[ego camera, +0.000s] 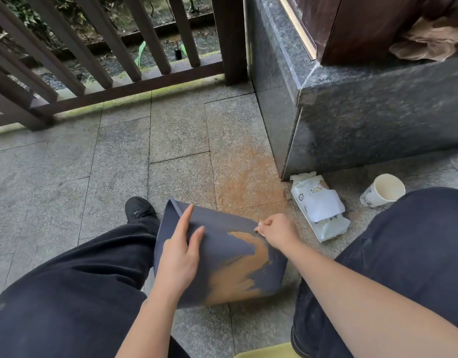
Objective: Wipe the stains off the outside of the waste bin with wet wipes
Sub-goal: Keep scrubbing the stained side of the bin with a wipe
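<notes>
**Head view: stained bin on stone paving**

Waste bin [222, 244]: dark blue, smooth plastic, tapered, lying on its side between the person's knees, its open rim toward the railing [93, 63]. Orange-brown stain [246, 270], smeared and matte, covered its upper side. Left hand [181, 254]: fingers straight, pressed flat on the bin. Right hand [277, 229]: fingers curled at the bin's far edge; whether it held anything could not be told. Wipes pack [318, 208]: soft white plastic, flap open, on speckled granite floor [67, 164]. Paper cup [382, 189]: white, tipped over.

Loose black trousers [67, 293] cover both legs, a black laced shoe [139, 209] is on the left foot, both forearms are bare, no sleeves showing.
</notes>
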{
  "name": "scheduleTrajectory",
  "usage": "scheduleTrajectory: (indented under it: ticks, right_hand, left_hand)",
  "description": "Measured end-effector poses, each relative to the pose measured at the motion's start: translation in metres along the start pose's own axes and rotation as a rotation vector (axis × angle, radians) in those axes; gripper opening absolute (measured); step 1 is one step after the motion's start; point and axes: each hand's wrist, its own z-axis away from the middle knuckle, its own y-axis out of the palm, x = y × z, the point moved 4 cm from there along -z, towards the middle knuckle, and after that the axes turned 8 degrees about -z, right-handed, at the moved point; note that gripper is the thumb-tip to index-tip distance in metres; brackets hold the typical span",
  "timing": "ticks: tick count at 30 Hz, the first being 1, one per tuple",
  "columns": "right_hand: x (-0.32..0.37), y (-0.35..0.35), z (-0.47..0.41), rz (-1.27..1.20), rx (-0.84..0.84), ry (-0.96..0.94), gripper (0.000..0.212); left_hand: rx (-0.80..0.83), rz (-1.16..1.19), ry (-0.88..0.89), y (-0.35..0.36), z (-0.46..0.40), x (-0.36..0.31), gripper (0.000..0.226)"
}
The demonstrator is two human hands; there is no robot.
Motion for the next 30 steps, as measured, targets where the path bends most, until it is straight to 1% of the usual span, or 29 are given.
scheduleTrajectory:
  ticks: [2, 8, 11, 14, 16, 19, 20, 22, 23, 25, 27, 30]
  right_hand:
    - [0.014, 0.003, 0.007, -0.052, 0.039, -0.037, 0.028]
    - [0.074, 0.02, 0.034, -0.241, 0.159, -0.151, 0.024]
    - [0.097, 0.029, 0.046, -0.312, 0.207, -0.257, 0.02]
    - [0.096, 0.034, 0.043, -0.306, 0.217, -0.274, 0.019]
    - [0.08, 0.027, 0.031, -0.284, 0.175, -0.232, 0.018]
    - [0.033, 0.007, 0.008, -0.237, 0.056, -0.088, 0.015]
    - [0.016, 0.001, 0.003, -0.205, 0.017, -0.03, 0.021]
    - [-0.008, -0.002, -0.003, -0.149, -0.039, 0.071, 0.041]
    - [-0.013, -0.002, -0.004, -0.134, -0.058, 0.093, 0.042]
    - [-0.01, 0.003, -0.003, -0.117, -0.082, 0.08, 0.03]
    - [0.005, 0.008, 0.004, -0.132, -0.107, 0.014, 0.018]
    - [0.039, 0.022, 0.026, -0.191, -0.092, -0.124, 0.02]
  left_hand:
    - [-0.006, 0.019, 0.019, 0.001, -0.002, -0.003, 0.05]
    - [-0.025, 0.048, 0.061, 0.005, 0.001, -0.012, 0.05]
    - [-0.04, 0.056, 0.025, 0.007, -0.001, -0.009, 0.05]
    - [-0.06, 0.076, -0.011, 0.007, -0.003, -0.004, 0.049]
    - [-0.079, 0.08, -0.027, 0.006, -0.003, -0.001, 0.048]
    - [-0.068, 0.085, -0.025, 0.005, -0.001, -0.003, 0.049]
    - [-0.05, 0.087, -0.014, 0.005, 0.0, -0.005, 0.05]
    - [-0.017, 0.087, 0.016, 0.006, 0.001, -0.007, 0.051]
    - [-0.014, 0.086, 0.024, 0.006, 0.001, -0.008, 0.051]
    - [-0.027, 0.094, 0.022, 0.006, 0.0, -0.008, 0.051]
    - [-0.021, 0.113, 0.022, 0.008, -0.003, -0.011, 0.051]
    - [0.004, 0.126, 0.041, 0.012, -0.002, -0.017, 0.05]
